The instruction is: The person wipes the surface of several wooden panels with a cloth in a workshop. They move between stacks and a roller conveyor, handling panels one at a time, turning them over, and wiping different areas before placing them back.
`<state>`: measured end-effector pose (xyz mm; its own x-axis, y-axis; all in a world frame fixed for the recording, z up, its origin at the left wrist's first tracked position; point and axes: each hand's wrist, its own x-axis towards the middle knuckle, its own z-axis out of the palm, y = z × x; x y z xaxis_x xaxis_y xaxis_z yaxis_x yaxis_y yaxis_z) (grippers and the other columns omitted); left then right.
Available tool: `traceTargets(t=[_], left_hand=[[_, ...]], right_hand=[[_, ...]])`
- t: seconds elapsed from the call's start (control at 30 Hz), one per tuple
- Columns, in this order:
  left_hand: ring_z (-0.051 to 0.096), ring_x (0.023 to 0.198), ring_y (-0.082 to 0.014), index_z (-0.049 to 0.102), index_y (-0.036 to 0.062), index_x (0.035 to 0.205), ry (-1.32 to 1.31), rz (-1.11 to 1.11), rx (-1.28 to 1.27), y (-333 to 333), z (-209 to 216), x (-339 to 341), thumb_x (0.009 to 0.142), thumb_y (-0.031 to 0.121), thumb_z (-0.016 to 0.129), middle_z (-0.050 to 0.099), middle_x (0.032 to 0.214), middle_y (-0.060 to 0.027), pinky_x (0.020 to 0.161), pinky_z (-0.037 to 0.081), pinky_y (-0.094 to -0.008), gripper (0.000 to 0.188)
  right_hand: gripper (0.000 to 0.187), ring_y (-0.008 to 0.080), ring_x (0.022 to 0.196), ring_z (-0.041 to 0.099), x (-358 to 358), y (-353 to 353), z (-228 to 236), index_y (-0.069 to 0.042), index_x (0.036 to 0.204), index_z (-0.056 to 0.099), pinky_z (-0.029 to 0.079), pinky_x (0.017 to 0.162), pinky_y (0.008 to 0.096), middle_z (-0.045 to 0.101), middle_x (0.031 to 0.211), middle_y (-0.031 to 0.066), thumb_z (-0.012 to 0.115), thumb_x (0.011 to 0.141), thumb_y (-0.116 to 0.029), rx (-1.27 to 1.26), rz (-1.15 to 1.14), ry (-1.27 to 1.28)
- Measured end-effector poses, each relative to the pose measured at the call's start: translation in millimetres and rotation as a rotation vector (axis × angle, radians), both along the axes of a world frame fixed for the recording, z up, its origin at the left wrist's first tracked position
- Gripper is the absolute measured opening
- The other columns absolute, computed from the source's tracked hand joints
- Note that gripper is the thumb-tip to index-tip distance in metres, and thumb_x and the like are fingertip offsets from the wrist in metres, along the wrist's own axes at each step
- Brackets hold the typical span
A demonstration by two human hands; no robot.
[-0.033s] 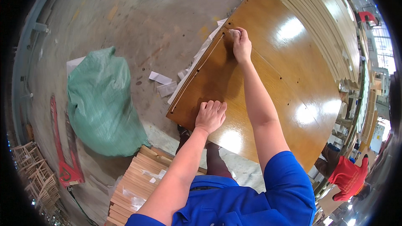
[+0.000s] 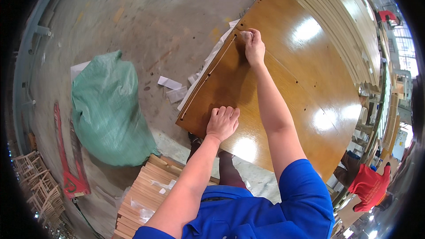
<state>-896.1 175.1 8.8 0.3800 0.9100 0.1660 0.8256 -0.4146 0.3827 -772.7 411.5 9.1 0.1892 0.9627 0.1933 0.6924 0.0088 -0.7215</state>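
Observation:
A large, glossy brown wooden panel (image 2: 283, 88) lies in front of me, with small holes and a pale groove along its left edge. My right hand (image 2: 254, 48) is closed in a pinch on a small whitish piece (image 2: 245, 34) near that edge, beside a hole. Whether it is cloth or paper I cannot make out. Nearer to me, my left hand (image 2: 222, 124) rests on the panel with its fingers curled under. Its palm and fingertips are hidden. White wrapping (image 2: 218, 46) sticks out from beneath the panel's left edge.
Long boards (image 2: 330, 22) are stacked along the panel's far right. A green woven sack (image 2: 108, 110) and a red pallet jack (image 2: 73, 181) stand at left. Wooden strips (image 2: 146, 186) lie piled near me. White scraps (image 2: 169, 82) litter the floor. A person in red (image 2: 371, 186) is at right.
My right hand has shifted very slightly left with the whitish piece in its fingers. My left hand has stayed in place. The person in red has moved a little.

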Motion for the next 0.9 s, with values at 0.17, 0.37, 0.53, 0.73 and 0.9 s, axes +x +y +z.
traceTargets(t=[0.17,0.37,0.53,0.73,0.9], left_hand=[[0.049,0.082,-0.0193,0.054,0.0135,0.103,0.006,-0.014,-0.012,0.8,0.6,2.2,0.073,0.023,0.060,0.052,0.087,-0.0011,0.075,0.034,-0.0362,0.032],[0.047,0.084,-0.0187,0.052,0.0144,0.105,0.025,-0.009,-0.014,1.4,-0.2,3.4,0.075,0.026,0.059,0.050,0.086,-0.0012,0.075,0.034,-0.0361,0.033],[0.047,0.083,-0.0192,0.048,0.0152,0.104,0.055,0.003,-0.023,0.6,-0.2,4.1,0.075,0.026,0.060,0.050,0.087,-0.0014,0.075,0.034,-0.0364,0.034],[0.047,0.083,-0.0195,0.047,0.0153,0.105,0.043,-0.004,-0.007,0.7,0.2,6.0,0.075,0.025,0.059,0.050,0.085,-0.0017,0.075,0.034,-0.0370,0.034],[0.047,0.083,-0.0214,0.047,0.0150,0.106,0.064,0.004,-0.023,0.1,-1.0,7.4,0.073,0.022,0.061,0.049,0.084,-0.0025,0.076,0.034,-0.0382,0.036]], right_hand=[[0.030,0.0386,0.077,0.062,-5.5,5.9,1.2,-0.008,0.099,0.051,0.047,0.069,0.0472,0.065,0.081,0.0179,0.044,0.093,-0.037,-0.032,-0.021,-0.181],[0.029,0.0380,0.078,0.061,0.3,2.3,4.8,-0.008,0.097,0.051,0.047,0.070,0.0468,0.064,0.081,0.0184,0.042,0.094,-0.036,-0.095,-0.022,-0.221],[0.029,0.0375,0.081,0.061,19.2,-12.8,8.0,-0.009,0.096,0.051,0.046,0.072,0.0475,0.065,0.082,0.0178,0.042,0.094,-0.036,-0.128,-0.072,-0.169],[0.031,0.0386,0.075,0.061,27.6,-14.9,5.1,-0.007,0.092,0.050,0.047,0.067,0.0480,0.064,0.077,0.0191,0.041,0.094,-0.036,-0.091,-0.084,-0.232],[0.031,0.0386,0.070,0.061,25.8,-13.0,2.7,-0.006,0.089,0.050,0.048,0.064,0.0484,0.063,0.073,0.0197,0.042,0.094,-0.036,-0.081,-0.087,-0.272]])
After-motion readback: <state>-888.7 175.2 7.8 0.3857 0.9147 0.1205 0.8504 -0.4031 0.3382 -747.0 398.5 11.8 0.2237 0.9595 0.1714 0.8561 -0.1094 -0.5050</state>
